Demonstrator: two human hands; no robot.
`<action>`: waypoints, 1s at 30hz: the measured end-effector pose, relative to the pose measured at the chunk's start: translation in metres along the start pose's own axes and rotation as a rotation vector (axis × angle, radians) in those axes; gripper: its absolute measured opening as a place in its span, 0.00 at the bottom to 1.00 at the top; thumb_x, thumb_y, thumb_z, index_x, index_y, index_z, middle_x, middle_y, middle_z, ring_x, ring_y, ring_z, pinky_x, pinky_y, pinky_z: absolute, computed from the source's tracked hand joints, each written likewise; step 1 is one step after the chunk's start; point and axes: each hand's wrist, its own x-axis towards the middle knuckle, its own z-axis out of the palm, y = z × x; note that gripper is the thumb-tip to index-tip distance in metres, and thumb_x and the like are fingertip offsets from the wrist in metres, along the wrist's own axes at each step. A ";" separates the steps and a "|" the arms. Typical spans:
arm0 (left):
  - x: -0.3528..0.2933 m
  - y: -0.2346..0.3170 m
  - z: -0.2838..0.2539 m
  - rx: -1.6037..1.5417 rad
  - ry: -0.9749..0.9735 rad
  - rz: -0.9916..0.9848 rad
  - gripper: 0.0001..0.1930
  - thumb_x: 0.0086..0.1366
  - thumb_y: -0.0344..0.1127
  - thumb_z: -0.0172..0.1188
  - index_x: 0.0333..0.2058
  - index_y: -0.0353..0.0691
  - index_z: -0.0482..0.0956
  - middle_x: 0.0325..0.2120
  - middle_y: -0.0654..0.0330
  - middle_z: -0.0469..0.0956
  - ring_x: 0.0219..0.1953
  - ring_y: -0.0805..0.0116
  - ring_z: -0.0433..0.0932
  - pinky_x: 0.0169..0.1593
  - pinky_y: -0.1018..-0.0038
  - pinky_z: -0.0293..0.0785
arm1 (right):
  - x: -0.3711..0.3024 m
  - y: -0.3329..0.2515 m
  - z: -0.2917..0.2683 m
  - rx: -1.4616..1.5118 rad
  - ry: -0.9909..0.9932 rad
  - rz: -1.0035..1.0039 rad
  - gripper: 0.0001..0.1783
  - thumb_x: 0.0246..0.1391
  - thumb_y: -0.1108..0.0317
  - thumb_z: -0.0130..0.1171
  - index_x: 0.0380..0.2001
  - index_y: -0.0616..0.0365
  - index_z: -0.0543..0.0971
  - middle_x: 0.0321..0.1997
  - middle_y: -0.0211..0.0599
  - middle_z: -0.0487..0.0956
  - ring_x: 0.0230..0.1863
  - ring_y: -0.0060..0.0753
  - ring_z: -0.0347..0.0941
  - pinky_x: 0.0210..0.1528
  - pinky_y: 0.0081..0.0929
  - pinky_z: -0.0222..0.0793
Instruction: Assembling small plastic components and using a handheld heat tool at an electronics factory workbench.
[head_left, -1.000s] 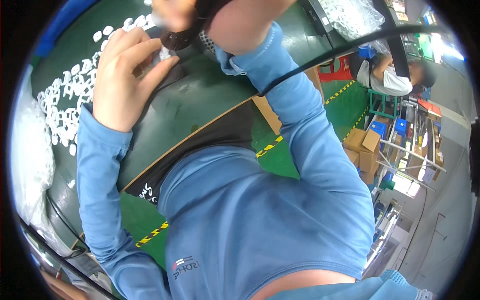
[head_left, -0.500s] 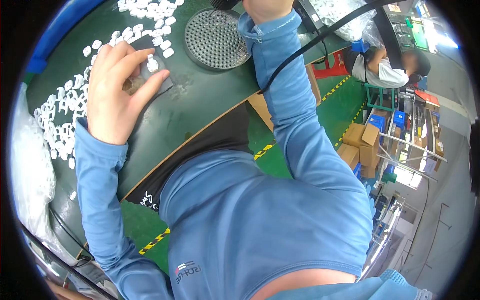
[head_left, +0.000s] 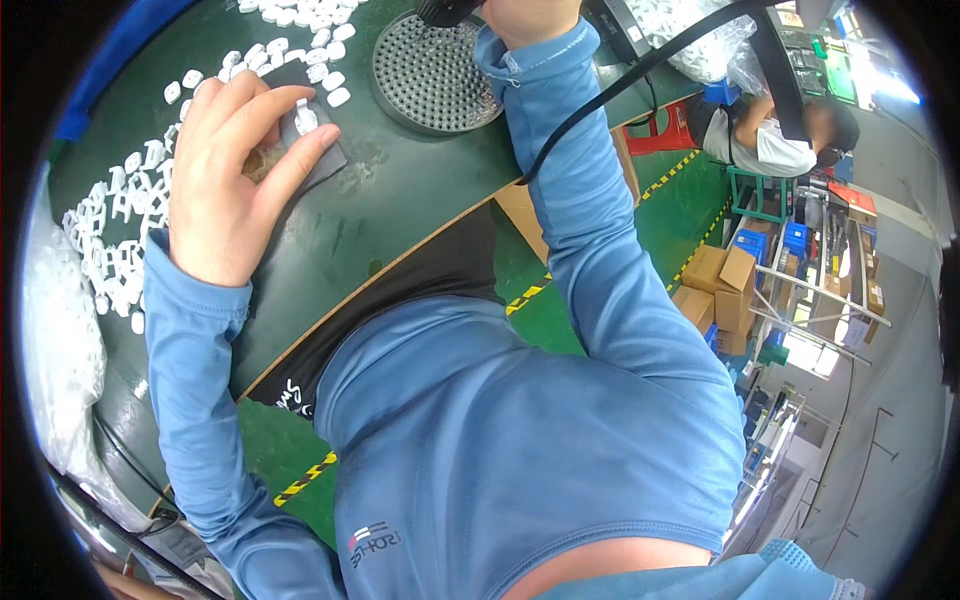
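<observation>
At the upper left, my left hand [head_left: 225,170] bends over a dark flat block [head_left: 325,165] on the green worktable [head_left: 400,200]. Its thumb and index finger close on a small white plastic part [head_left: 306,118] lying on that block; the other fingers curl behind. My right hand [head_left: 530,20] is cut off by the top edge, so its fingers are hidden. Beside it shows the end of a black ribbed tool [head_left: 447,10], over the rim of a round grey tray [head_left: 440,75] full of small holes. Whether my right hand grips the tool cannot be seen.
Many loose white parts [head_left: 115,240] lie left of my left hand, and more [head_left: 300,12] lie beyond it. A clear plastic bag [head_left: 65,330] lines the left side. A black cable [head_left: 640,75] crosses my right forearm. Another person [head_left: 780,140] sits at the right, near cardboard boxes [head_left: 725,280].
The black ribbed tool has come slightly lower over the tray, and my right hand has shifted slightly left. My left hand stays at the white part, almost unmoved.
</observation>
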 end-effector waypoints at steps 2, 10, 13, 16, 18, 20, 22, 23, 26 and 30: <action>0.000 0.000 0.000 0.000 -0.001 0.007 0.14 0.52 0.31 0.70 0.37 0.34 0.80 0.25 0.59 0.68 0.29 0.63 0.65 0.35 0.69 0.64 | 0.000 -0.001 -0.001 -0.016 0.009 0.014 0.17 0.58 0.60 0.61 0.34 0.66 0.74 0.16 0.36 0.71 0.12 0.26 0.66 0.16 0.22 0.63; -0.004 -0.003 0.001 0.004 -0.001 -0.023 0.13 0.52 0.32 0.70 0.36 0.34 0.81 0.25 0.60 0.69 0.28 0.63 0.65 0.34 0.69 0.64 | 0.001 -0.002 0.003 0.071 0.016 -0.027 0.17 0.59 0.59 0.59 0.35 0.66 0.74 0.16 0.37 0.71 0.13 0.27 0.66 0.16 0.23 0.62; -0.002 -0.004 0.004 0.006 0.005 -0.010 0.13 0.52 0.32 0.71 0.35 0.34 0.81 0.24 0.60 0.68 0.28 0.63 0.65 0.34 0.68 0.64 | 0.009 -0.019 0.009 0.017 -0.015 -0.104 0.22 0.62 0.49 0.52 0.36 0.60 0.73 0.15 0.35 0.69 0.14 0.29 0.64 0.16 0.24 0.60; -0.003 -0.005 0.003 0.021 0.037 0.010 0.13 0.51 0.32 0.71 0.35 0.34 0.81 0.24 0.60 0.68 0.28 0.62 0.65 0.34 0.68 0.64 | 0.020 -0.030 0.030 0.226 -0.124 -0.079 0.27 0.62 0.40 0.47 0.37 0.56 0.74 0.15 0.35 0.67 0.13 0.30 0.61 0.15 0.25 0.58; -0.003 -0.006 0.006 -0.007 0.068 0.019 0.13 0.50 0.32 0.72 0.33 0.34 0.81 0.23 0.60 0.68 0.28 0.62 0.65 0.33 0.67 0.64 | 0.024 -0.025 0.040 0.429 -0.324 -0.088 0.29 0.62 0.38 0.45 0.40 0.56 0.75 0.15 0.37 0.68 0.13 0.30 0.61 0.15 0.27 0.59; -0.003 -0.009 0.008 -0.019 0.087 0.046 0.13 0.49 0.32 0.72 0.33 0.34 0.81 0.23 0.60 0.68 0.27 0.61 0.66 0.33 0.67 0.64 | 0.022 -0.021 0.047 0.482 -0.319 -0.043 0.30 0.62 0.37 0.46 0.41 0.57 0.74 0.16 0.38 0.68 0.13 0.31 0.62 0.16 0.27 0.59; -0.003 -0.011 0.005 0.012 0.078 0.062 0.12 0.50 0.33 0.72 0.32 0.34 0.81 0.22 0.59 0.68 0.28 0.60 0.67 0.33 0.66 0.65 | 0.017 -0.015 0.055 0.541 -0.317 0.005 0.32 0.61 0.36 0.47 0.43 0.58 0.73 0.16 0.39 0.69 0.14 0.31 0.62 0.17 0.27 0.60; -0.002 -0.011 0.003 0.035 0.061 0.079 0.12 0.51 0.34 0.71 0.32 0.34 0.81 0.22 0.59 0.68 0.28 0.60 0.67 0.33 0.66 0.65 | 0.015 -0.013 0.058 0.567 -0.315 0.031 0.32 0.60 0.36 0.47 0.43 0.58 0.73 0.16 0.39 0.69 0.14 0.32 0.62 0.17 0.27 0.61; 0.000 -0.010 0.006 0.026 0.098 0.089 0.14 0.51 0.34 0.72 0.25 0.34 0.74 0.23 0.57 0.67 0.28 0.57 0.67 0.34 0.65 0.64 | 0.006 -0.010 0.066 0.636 -0.303 0.109 0.34 0.59 0.35 0.48 0.45 0.59 0.71 0.17 0.41 0.69 0.16 0.32 0.63 0.19 0.28 0.62; 0.000 -0.009 0.005 0.008 0.107 0.111 0.18 0.51 0.32 0.72 0.21 0.34 0.68 0.25 0.56 0.67 0.29 0.56 0.65 0.34 0.65 0.63 | -0.004 -0.013 0.076 0.716 -0.275 0.205 0.38 0.58 0.33 0.49 0.48 0.61 0.69 0.18 0.43 0.70 0.17 0.33 0.64 0.20 0.28 0.64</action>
